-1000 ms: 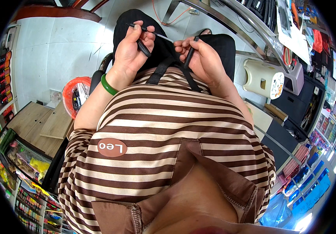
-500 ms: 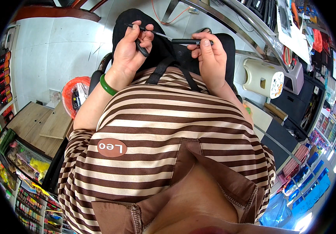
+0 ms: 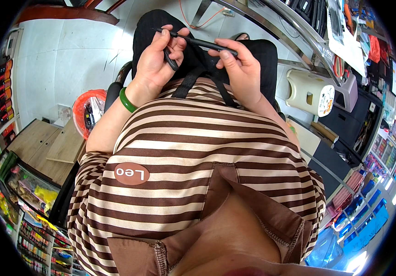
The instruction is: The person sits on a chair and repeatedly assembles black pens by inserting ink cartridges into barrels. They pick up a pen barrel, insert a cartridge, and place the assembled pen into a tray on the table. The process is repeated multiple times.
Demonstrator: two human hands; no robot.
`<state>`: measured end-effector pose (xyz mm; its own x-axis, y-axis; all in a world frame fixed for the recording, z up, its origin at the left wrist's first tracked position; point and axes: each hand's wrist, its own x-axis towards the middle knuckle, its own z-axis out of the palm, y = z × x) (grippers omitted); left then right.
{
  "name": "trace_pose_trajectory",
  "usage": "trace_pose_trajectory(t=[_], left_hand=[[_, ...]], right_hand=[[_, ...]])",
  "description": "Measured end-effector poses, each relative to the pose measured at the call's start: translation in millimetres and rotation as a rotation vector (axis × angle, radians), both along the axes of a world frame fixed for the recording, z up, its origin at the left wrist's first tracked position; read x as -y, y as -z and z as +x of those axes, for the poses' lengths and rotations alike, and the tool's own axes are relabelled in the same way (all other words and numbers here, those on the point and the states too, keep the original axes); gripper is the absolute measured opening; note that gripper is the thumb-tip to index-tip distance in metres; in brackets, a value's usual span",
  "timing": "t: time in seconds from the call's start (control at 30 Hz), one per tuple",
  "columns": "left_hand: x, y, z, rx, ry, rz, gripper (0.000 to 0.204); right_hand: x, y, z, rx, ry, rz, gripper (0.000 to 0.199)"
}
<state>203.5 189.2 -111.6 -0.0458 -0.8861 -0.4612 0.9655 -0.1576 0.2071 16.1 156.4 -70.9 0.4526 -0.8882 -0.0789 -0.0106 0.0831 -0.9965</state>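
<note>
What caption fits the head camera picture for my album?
Left hand and right hand hold a black pen-like rod over dark trousers.

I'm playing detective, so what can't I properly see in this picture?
In the head view:
Black stick: the left hand and right hand cover parts.
Smaller black piece: the left hand partly hides it.
Red-orange bin: the things inside are too small to name.
Brown wooden furniture: the top edge cuts it off.

Black pen [image 3: 202, 43]; striped shirt [image 3: 198, 133] (brown, cream).
</note>
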Motion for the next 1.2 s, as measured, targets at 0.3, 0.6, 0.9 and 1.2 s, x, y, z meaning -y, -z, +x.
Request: trace_pose_trajectory(t=[0.3,0.6,0.9,1.2], left_hand=[[-3,-10,-7,0.12,0.109,-0.11,0.015],[-4,-11,-8,0.189,0.125,-0.149,0.021],[-5,-12,-10,0.445,0.145,-0.234,0.021],[-3,-19,-7,0.577,0.143,-0.239,0.019]], right_hand=[[-1,-3,3,-0.072,-0.026,0.085,0.028],[6,4,-2,0.07,-0.031,0.38,0.03],[4,4,2,-0.22,-0.027,0.072,0.023],[12,11,-11,0.332,-0.397,1.123,0.035]])
